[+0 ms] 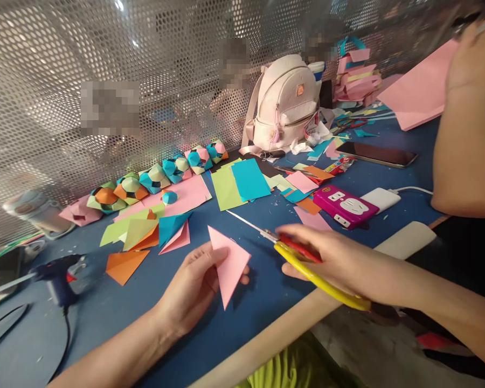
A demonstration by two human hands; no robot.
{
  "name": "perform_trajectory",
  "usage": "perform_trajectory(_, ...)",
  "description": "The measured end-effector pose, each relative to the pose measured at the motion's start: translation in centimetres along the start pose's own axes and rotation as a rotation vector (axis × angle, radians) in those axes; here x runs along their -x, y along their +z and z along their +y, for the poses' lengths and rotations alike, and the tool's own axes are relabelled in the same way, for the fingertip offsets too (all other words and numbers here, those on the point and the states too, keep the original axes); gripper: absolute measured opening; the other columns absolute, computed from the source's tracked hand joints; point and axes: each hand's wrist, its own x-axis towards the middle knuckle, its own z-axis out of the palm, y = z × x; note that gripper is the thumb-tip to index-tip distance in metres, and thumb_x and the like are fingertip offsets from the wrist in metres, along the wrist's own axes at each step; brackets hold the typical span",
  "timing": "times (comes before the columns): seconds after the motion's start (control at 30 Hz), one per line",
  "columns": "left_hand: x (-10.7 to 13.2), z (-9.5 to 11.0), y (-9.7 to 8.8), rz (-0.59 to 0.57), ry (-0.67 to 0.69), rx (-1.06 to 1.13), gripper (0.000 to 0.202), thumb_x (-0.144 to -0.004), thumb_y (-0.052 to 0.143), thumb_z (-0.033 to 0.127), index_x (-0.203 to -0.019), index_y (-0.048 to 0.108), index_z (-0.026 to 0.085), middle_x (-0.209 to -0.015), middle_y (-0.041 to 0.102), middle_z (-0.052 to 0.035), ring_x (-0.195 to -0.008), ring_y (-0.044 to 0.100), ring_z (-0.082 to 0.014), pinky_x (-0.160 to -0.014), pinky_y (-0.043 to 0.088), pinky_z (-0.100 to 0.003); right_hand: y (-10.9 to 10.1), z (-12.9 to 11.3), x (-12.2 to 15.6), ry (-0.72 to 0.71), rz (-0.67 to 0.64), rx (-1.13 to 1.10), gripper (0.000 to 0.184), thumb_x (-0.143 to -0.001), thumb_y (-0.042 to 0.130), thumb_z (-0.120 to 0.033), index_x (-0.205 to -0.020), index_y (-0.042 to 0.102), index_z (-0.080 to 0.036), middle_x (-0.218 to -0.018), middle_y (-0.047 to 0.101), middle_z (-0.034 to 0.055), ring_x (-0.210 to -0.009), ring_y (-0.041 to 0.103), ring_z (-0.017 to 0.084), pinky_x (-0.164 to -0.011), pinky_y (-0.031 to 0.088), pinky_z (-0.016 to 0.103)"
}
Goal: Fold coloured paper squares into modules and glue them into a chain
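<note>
My left hand pinches a folded pink paper triangle just above the blue table. To its right, my right hand is closed around scissors with yellow and red handles. Their thin blades point left and away, towards the sheets of coloured paper, and are apart from the pink triangle.
Folded pieces in orange, green, blue and pink lie left of centre, and a row of paper balls runs along the mesh wall. A glue gun lies left. Backpack, phone, pink power strip. Another person's arm holds pink paper at right.
</note>
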Motion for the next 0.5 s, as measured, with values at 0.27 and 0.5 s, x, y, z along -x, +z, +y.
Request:
perform_trajectory(0.27,-3.3,2.8,-3.1,0.282,0.318,-0.085,0.011,-0.078,0.059,0.02,-0.081,0.064,0.01,-0.074,0.071,-0.0067,-0.063,0.069,-0.0188,-0.055,0.054,-0.026,-2.2,-0.3,-6.5,-0.129,0.307,0.944,0.033,-0.091,0.045,-0.024,-0.119,0.047,-0.006,-0.102,0.063,0.0206,-0.087,0.065,0.029,-0.065,0.043,0.03)
perform_trajectory(0.5,-4.6,2.1,-4.6,0.294,0.257,-0.117,0.015,-0.078,0.059,0.02,-0.091,0.058,0.011,-0.081,0.07,-0.0083,-0.061,0.069,-0.0197,-0.05,0.054,-0.026,-2.4,0.5,-8.9,-0.001,0.261,1.103,0.033,-0.093,0.038,-0.021,-0.107,0.059,0.001,-0.102,0.061,0.0277,-0.092,0.062,0.034,-0.068,0.045,0.035)
